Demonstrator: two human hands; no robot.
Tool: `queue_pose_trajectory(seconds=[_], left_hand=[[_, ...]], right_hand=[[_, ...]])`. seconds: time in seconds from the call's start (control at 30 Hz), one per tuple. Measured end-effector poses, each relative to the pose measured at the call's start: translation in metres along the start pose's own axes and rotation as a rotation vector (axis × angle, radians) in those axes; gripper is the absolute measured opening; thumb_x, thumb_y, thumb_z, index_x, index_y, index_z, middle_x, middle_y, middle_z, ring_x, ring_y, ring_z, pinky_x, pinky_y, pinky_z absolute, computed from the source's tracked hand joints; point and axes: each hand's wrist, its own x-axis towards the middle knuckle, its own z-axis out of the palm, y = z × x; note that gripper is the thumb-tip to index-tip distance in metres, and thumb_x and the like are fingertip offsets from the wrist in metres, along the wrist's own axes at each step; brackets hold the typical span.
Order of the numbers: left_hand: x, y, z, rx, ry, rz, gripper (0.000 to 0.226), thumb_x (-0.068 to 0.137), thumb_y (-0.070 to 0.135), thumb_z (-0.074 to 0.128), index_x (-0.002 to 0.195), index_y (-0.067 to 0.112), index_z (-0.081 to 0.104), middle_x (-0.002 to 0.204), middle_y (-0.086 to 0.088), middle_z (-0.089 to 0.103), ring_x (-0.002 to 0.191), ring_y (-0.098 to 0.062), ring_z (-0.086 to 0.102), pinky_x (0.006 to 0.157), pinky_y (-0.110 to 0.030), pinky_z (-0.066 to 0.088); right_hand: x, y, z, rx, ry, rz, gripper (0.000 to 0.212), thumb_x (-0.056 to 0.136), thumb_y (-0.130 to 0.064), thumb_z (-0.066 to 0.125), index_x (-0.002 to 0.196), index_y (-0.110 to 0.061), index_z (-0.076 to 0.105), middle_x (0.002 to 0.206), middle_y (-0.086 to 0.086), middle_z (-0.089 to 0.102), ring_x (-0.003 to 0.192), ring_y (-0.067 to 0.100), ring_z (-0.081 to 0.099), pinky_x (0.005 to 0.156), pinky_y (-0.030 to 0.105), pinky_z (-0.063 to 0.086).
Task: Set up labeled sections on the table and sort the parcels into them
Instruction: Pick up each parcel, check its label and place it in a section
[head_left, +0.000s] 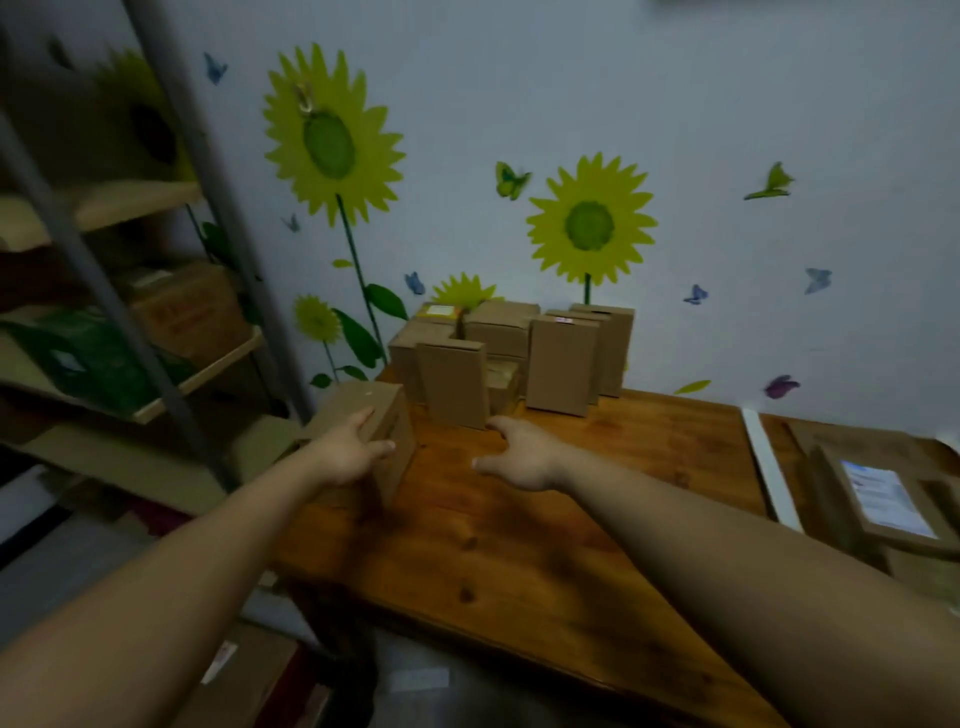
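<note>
My left hand (349, 453) holds a brown cardboard box (382, 415) at the far left edge of the wooden table (519, 545), with the thumb across the face nearest me and the fingers laid over its left side. The box stands at the table's corner, part of it out past the edge. My right hand (522, 457) is wide open and holds nothing, fingers spread low over the bare wood just right of that box. Its farthest fingertip comes close to the foot of an upright box (452, 384), though I cannot tell whether it touches. Behind that one, a cluster of parcels (563, 364) stands packed together against the wall (727, 130), which carries sunflower and butterfly stickers. At the right end of the table lies a flat parcel (883, 499) with a printed label, and a white strip (769, 467) lies beside it. A shelf rack (156, 364) with cartons stands to my left.
</note>
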Motion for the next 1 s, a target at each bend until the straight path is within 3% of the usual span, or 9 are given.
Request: queue_pose_trajectory(seconds=[0.23, 0.43, 0.53, 0.67, 0.77, 0.83, 0.87, 0.93, 1.0], left_hand=[[0.059, -0.049, -0.037, -0.095, -0.008, -0.087, 0.065, 0.091, 0.023, 0.059, 0.146, 0.017, 0.025, 0.145, -0.011, 0.037, 0.128, -0.028, 0.041, 0.095, -0.031, 0.034], [0.128, -0.076, -0.04, -0.149, 0.005, -0.187, 0.07, 0.089, 0.021, 0.06, 0.148, 0.015, 0.022, 0.148, -0.012, 0.035, 0.131, -0.029, 0.038, 0.107, -0.039, 0.031], [0.162, -0.094, -0.035, -0.204, -0.064, -0.239, 0.071, 0.09, 0.025, 0.059, 0.148, 0.016, 0.02, 0.146, -0.013, 0.036, 0.13, -0.031, 0.04, 0.108, -0.045, 0.033], [0.187, -0.105, -0.025, -0.194, -0.178, -0.267, 0.07, 0.089, 0.035, 0.058, 0.147, 0.021, 0.021, 0.141, -0.011, 0.042, 0.121, -0.03, 0.046, 0.095, -0.041, 0.04], [0.194, -0.097, -0.02, -0.156, -0.318, -0.206, 0.056, 0.083, 0.037, 0.065, 0.132, 0.023, 0.042, 0.121, -0.004, 0.054, 0.096, -0.019, 0.054, 0.077, -0.031, 0.043], [0.192, -0.089, -0.009, -0.139, -0.385, -0.119, 0.039, 0.083, 0.032, 0.066, 0.118, 0.026, 0.051, 0.114, 0.004, 0.057, 0.077, -0.007, 0.05, 0.062, -0.023, 0.04], [0.19, -0.087, -0.002, -0.167, -0.392, -0.068, 0.044, 0.083, 0.027, 0.067, 0.124, 0.025, 0.049, 0.117, 0.004, 0.056, 0.077, -0.005, 0.049, 0.059, -0.021, 0.039], [0.183, -0.082, 0.01, -0.269, -0.416, 0.007, 0.068, 0.082, 0.018, 0.068, 0.14, 0.025, 0.033, 0.122, 0.003, 0.055, 0.089, -0.009, 0.053, 0.065, -0.023, 0.045], [0.174, -0.073, 0.02, -0.383, -0.432, 0.046, 0.072, 0.084, 0.02, 0.067, 0.142, 0.025, 0.025, 0.122, -0.003, 0.057, 0.097, -0.015, 0.057, 0.077, -0.032, 0.051]], right_hand=[[0.095, -0.055, 0.032, 0.021, -0.096, -0.028, 0.079, 0.091, -0.05, 0.057, 0.153, -0.02, 0.018, 0.157, 0.01, 0.022, 0.139, 0.032, 0.03, 0.106, 0.037, 0.032], [0.18, -0.07, 0.075, 0.207, -0.144, -0.035, 0.053, 0.092, -0.043, 0.06, 0.138, -0.025, 0.041, 0.132, 0.001, 0.053, 0.103, 0.013, 0.054, 0.078, 0.022, 0.041], [0.208, -0.069, 0.095, 0.357, -0.148, 0.011, 0.033, 0.093, -0.033, 0.059, 0.124, -0.029, 0.048, 0.117, -0.005, 0.057, 0.111, 0.016, 0.056, 0.087, 0.03, 0.046], [0.218, -0.065, 0.103, 0.51, -0.18, 0.144, 0.052, 0.091, -0.025, 0.061, 0.137, -0.028, 0.039, 0.118, -0.002, 0.056, 0.092, 0.009, 0.056, 0.064, 0.02, 0.044], [0.211, -0.059, 0.099, 0.615, -0.082, 0.207, 0.059, 0.089, -0.02, 0.063, 0.141, -0.027, 0.035, 0.101, -0.01, 0.055, 0.085, 0.006, 0.058, 0.054, 0.015, 0.05], [0.198, -0.05, 0.096, 0.643, 0.029, 0.26, 0.069, 0.088, -0.02, 0.066, 0.146, -0.026, 0.029, 0.116, -0.003, 0.058, 0.1, 0.015, 0.061, 0.075, 0.028, 0.057], [0.188, -0.046, 0.096, 0.654, 0.082, 0.288, 0.073, 0.087, -0.018, 0.067, 0.147, -0.026, 0.026, 0.125, 0.002, 0.057, 0.108, 0.02, 0.059, 0.085, 0.036, 0.055], [0.166, -0.039, 0.094, 0.677, 0.189, 0.355, 0.08, 0.084, -0.013, 0.07, 0.147, -0.028, 0.022, 0.129, 0.006, 0.055, 0.109, 0.022, 0.058, 0.079, 0.036, 0.054], [0.143, -0.032, 0.093, 0.701, 0.311, 0.411, 0.077, 0.08, -0.012, 0.073, 0.139, -0.026, 0.026, 0.117, 0.003, 0.057, 0.099, 0.019, 0.059, 0.077, 0.038, 0.056]])
